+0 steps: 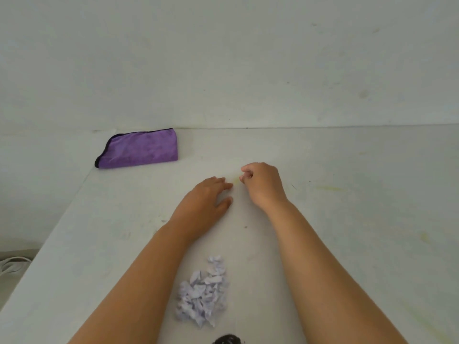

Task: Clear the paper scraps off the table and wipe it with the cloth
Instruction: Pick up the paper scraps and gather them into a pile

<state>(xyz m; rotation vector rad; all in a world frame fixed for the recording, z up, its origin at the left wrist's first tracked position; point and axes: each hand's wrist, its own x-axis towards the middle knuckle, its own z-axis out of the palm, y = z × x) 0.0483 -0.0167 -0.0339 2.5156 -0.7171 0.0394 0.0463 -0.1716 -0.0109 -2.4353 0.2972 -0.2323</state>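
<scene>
A pile of pale lilac paper scraps (203,295) lies on the white table (347,219) close to me, between my forearms. A folded purple cloth (141,148) with a dark edge rests at the table's far left, against the wall. My left hand (206,202) lies palm down on the table beyond the pile, fingers apart and holding nothing. My right hand (260,186) is just to its right, fingers curled in with thumb and fingertips pinched together. Whether anything is pinched there I cannot make out.
The table's far edge meets a white wall (248,58). Its left edge runs diagonally from the cloth toward me, with floor and a white cable (12,265) below. Faint yellowish marks (330,188) streak the table on the right. A dark object (227,340) shows at the bottom edge.
</scene>
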